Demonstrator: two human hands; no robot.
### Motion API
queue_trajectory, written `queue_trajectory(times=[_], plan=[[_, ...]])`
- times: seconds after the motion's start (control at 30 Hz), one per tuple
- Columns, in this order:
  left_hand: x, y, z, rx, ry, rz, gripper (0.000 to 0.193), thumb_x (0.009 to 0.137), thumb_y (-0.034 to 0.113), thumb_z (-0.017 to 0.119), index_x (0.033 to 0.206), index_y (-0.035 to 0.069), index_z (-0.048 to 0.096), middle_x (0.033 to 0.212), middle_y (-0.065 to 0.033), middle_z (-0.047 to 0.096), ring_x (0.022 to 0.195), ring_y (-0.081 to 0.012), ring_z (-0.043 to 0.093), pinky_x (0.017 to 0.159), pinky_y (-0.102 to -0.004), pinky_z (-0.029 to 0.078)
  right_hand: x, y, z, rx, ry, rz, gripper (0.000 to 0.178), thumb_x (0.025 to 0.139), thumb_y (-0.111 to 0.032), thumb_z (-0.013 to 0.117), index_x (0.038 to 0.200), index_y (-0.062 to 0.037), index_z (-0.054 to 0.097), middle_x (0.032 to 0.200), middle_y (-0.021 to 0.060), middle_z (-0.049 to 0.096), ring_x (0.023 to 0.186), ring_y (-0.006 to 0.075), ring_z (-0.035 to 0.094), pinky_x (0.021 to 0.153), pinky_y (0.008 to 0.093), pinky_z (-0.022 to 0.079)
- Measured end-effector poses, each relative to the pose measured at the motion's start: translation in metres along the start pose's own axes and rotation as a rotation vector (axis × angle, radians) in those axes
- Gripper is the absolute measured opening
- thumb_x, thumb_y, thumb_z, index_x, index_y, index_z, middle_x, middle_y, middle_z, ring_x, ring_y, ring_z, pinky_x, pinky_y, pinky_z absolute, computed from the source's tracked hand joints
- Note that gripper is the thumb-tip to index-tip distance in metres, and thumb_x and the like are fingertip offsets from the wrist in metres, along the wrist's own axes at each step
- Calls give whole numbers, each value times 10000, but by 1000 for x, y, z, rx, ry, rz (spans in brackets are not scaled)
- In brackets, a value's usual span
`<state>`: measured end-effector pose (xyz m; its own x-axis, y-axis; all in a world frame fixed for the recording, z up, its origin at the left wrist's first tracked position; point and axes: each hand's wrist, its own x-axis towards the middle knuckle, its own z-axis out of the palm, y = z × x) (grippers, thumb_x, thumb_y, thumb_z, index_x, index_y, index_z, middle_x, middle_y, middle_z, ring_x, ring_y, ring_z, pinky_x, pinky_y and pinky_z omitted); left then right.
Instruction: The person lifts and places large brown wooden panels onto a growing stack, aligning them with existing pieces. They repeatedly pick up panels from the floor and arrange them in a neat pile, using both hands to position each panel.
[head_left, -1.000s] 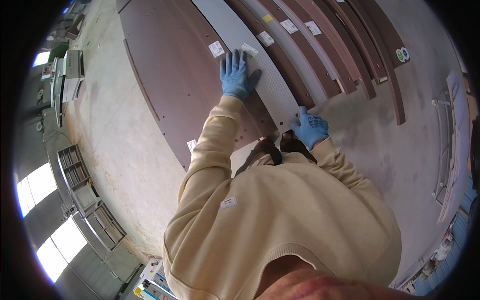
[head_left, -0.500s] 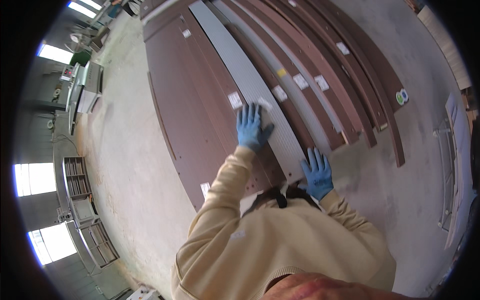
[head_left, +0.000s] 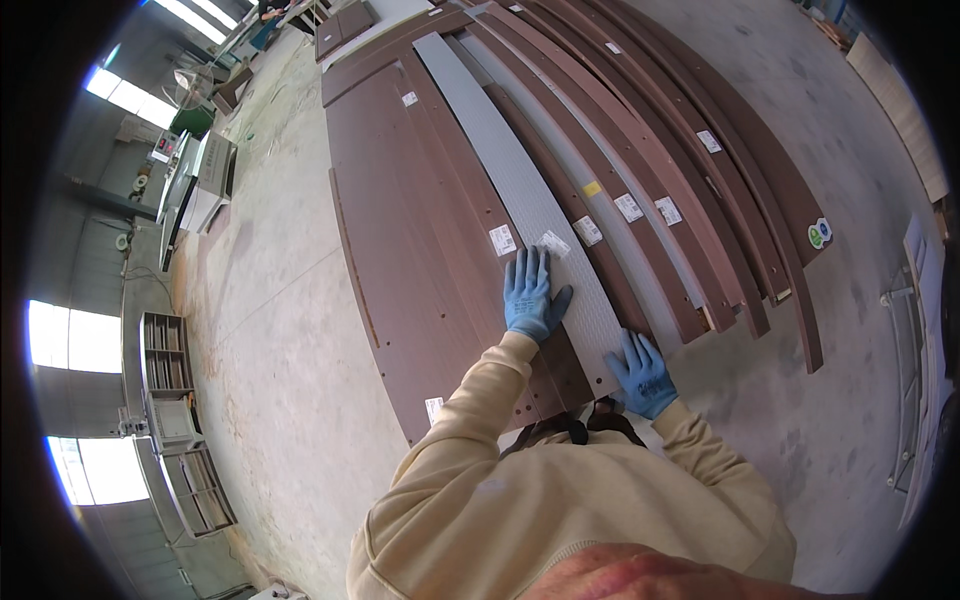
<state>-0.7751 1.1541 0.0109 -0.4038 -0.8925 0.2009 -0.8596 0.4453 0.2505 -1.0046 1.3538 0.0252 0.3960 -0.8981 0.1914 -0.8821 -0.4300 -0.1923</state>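
My left hand (head_left: 535,297), in a blue glove, lies flat with fingers stretched out, across the edge between a wide brown panel (head_left: 410,200) and a long grey ribbed board (head_left: 520,180). A white label (head_left: 553,244) on the grey board is just beyond its fingertips. My right hand (head_left: 643,377), also blue-gloved, is at the right edge of the grey board's near end, fingers extended and touching or nearly touching it. Its thumb is partly hidden. Several narrower brown boards (head_left: 690,220) with white labels lie side by side to the right.
Concrete floor (head_left: 270,300) runs along the left, with a grey machine (head_left: 208,180) and shelving racks (head_left: 167,355) beyond it. One long brown board (head_left: 811,330) sticks out nearer than its neighbours. A metal frame (head_left: 905,400) and pale sheets (head_left: 890,100) stand at the far right.
The whole view has shifted, so boards and hands appear lower and further right. My right hand has come slightly left, closer against the grey board's edge. My left hand stays flat.
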Motion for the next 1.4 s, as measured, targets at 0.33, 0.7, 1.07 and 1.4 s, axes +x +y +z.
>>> queue_trajectory(times=[0.33, 0.7, 1.07, 1.4], plan=[[0, 0, 2, 11, 3, -13, 890, 977, 574, 581, 1643, 39, 328, 1721, -209, 290, 1615, -379, 214, 1322, -523, 121, 12, 0, -1, 63, -136, 80, 797, 735, -405, 827, 1441, -116, 594, 1578, 347, 401, 1443, 507, 429, 1206, 538, 372], [2, 6, -9, -7, -45, -82, 945, 935, 608, 628, 1652, 71, 327, 1716, -221, 292, 1613, -406, 196, 1320, -534, 112, 37, 30, -26, 320, -202, 114, 772, 752, -367, 842, 1427, -83, 598, 1608, 275, 414, 1437, 460, 459, 1216, 532, 365], [1, -1, 5, -5, 52, -58, 913, 917, 552, 664, 1606, 22, 385, 1669, -259, 352, 1581, -458, 249, 1297, -592, 150, 192, 54, 78, 60, 210, 364, 662, 964, -420, 665, 1494, -57, 508, 1589, 190, 478, 1511, 362, 400, 1232, 555, 303], [4, -4, 6, 24, 54, -31, 895, 916, 499, 662, 1585, -29, 389, 1648, -279, 370, 1566, -493, 253, 1294, -597, 156, 210, 67, 85, 78, 213, 248, 638, 920, -359, 709, 1437, -19, 550, 1548, 217, 523, 1505, 374, 418, 1259, 543, 280]])
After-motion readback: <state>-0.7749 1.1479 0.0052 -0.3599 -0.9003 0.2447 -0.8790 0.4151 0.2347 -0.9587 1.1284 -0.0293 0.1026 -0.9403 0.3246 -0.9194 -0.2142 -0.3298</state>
